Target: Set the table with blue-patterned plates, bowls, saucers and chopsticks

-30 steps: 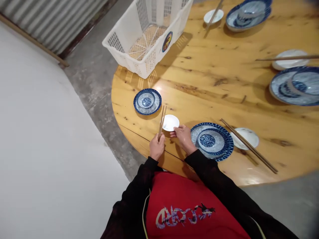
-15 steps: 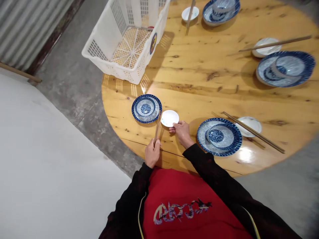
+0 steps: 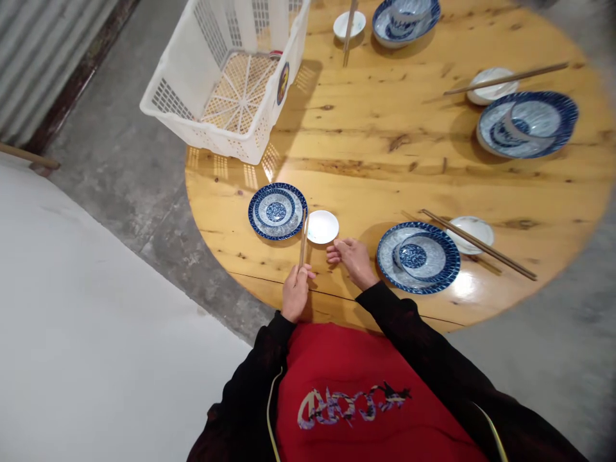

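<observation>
My left hand [image 3: 295, 289] is closed around the lower ends of a pair of chopsticks [image 3: 303, 237], which point away from me. Their upper ends come between a blue-rimmed plate [image 3: 254, 226] with a patterned bowl [image 3: 276, 210] on it and a small white dish [image 3: 323, 227]. Just off the dish's lower right edge is my right hand [image 3: 353, 260], holding nothing, its fingers loosely bent and thumb a little apart. To its right is another blue-rimmed plate [image 3: 447, 276] with a bowl [image 3: 418, 256] on it.
Chopsticks [image 3: 481, 245] lie across a small dish [image 3: 474, 232] at right. More place settings, including a plate [image 3: 568, 122] and dish [image 3: 350, 25], stand farther back on the round wooden table [image 3: 356, 147]. A white plastic crate [image 3: 255, 144] stands at the table's left edge.
My right hand has let go of the small white dish and moved slightly away from it. My left hand still holds the chopsticks, now more upright beside the dish. The view has shifted a little.
</observation>
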